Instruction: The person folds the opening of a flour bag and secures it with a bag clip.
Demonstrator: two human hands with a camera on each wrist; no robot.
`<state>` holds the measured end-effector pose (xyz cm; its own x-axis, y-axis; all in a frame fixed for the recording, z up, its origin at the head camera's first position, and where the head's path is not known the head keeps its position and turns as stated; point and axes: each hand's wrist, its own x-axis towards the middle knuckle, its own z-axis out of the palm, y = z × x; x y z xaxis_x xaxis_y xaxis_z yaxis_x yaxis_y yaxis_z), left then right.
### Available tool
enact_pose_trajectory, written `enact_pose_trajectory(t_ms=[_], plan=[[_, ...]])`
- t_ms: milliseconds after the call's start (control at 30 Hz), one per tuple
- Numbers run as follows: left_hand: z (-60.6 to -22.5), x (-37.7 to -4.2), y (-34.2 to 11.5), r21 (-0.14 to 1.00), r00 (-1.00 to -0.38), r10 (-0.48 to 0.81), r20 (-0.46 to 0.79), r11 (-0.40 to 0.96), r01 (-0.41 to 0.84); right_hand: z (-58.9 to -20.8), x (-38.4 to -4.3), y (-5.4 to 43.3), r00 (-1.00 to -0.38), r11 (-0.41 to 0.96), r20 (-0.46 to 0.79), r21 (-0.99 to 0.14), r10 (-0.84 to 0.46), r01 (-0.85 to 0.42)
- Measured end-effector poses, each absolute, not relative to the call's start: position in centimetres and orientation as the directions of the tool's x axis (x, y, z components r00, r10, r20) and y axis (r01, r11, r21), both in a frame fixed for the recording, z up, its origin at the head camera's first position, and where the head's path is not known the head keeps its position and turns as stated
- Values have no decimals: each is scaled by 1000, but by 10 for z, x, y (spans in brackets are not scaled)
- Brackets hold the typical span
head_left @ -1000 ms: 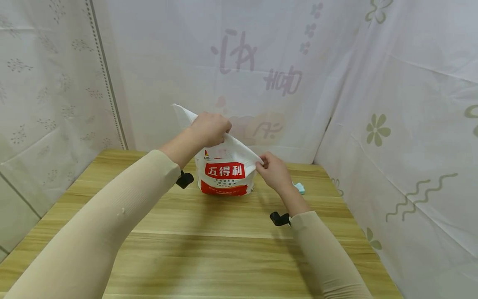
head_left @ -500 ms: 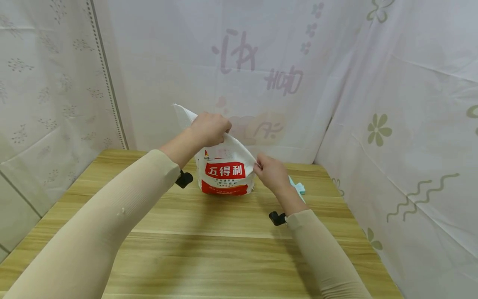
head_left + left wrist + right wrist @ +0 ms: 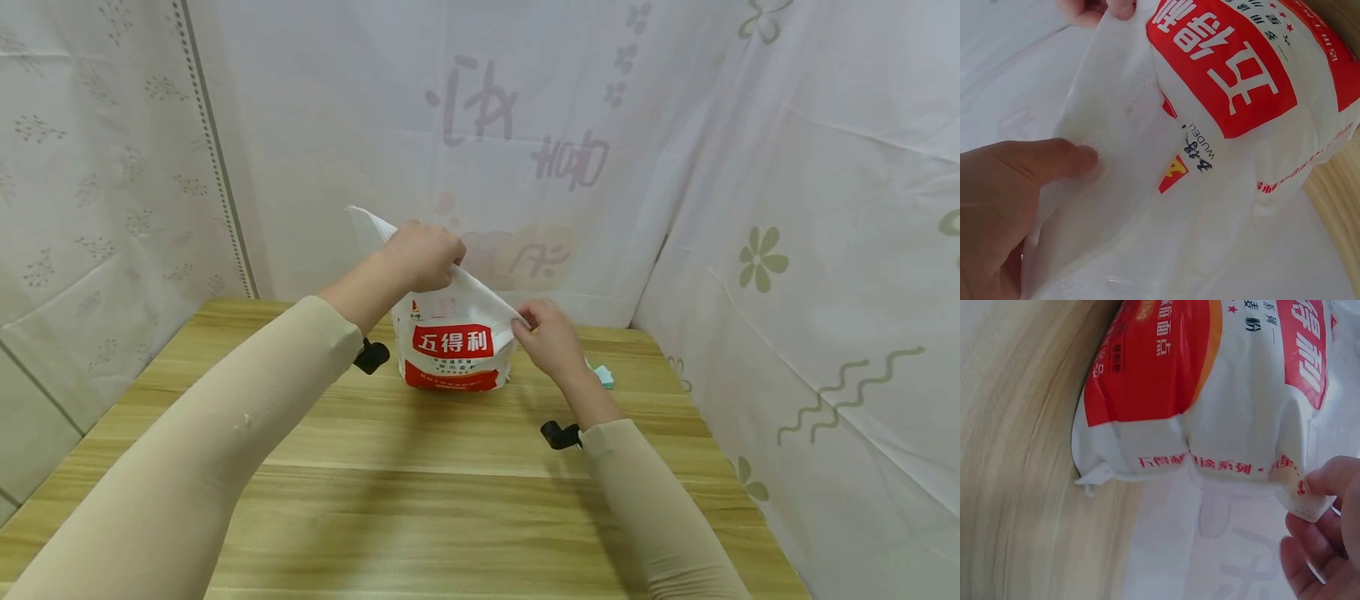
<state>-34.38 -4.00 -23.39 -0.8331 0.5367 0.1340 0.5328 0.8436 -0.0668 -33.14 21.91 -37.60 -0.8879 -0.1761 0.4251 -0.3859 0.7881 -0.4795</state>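
A white and red flour bag (image 3: 452, 342) stands on the wooden table, its loose white top pulled up into a slanting edge. Across the middle of that edge, my left hand (image 3: 423, 257) grips the bag; in the left wrist view, the thumb of the left hand (image 3: 997, 187) presses on the white plastic, with the other fingers mostly behind it. Lower down, my right hand (image 3: 553, 340) pinches the right corner of the top. The right wrist view shows the right hand (image 3: 1335, 531) with thumb and fingers on either side of the stitched corner. The bag's inside is hidden.
A small pale teal object (image 3: 603, 377) lies on the table (image 3: 420, 517) behind my right wrist, partly covered. Black camera mounts (image 3: 560, 435) stick out from both wrists. Printed white curtains (image 3: 330, 150) enclose the back and sides.
My right hand's fingers curled tighter at the corner half a second ago. Now they are more extended, and the hand is slightly higher. The left hand and bag barely differ.
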Motion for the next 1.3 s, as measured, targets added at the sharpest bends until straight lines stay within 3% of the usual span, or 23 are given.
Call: enact_pose_trajectory(t_ms=[233, 533, 700, 1300], plan=[[-236, -344, -39, -95, -821, 552, 145, 834, 544, -378, -331, 215, -853, 809, 475, -403, -215, -428], [-238, -342, -31, -123, -842, 529, 101, 847, 517, -368, -333, 214, -912, 824, 358, -442, -201, -355], [-237, -340, -29, -121, -849, 522, 87, 851, 511, -367, -336, 211, -914, 814, 337, -450, -226, -367], [-242, -345, -31, -164, -841, 531, 106, 843, 512, -374, -335, 203, -859, 790, 460, -430, -225, -437]])
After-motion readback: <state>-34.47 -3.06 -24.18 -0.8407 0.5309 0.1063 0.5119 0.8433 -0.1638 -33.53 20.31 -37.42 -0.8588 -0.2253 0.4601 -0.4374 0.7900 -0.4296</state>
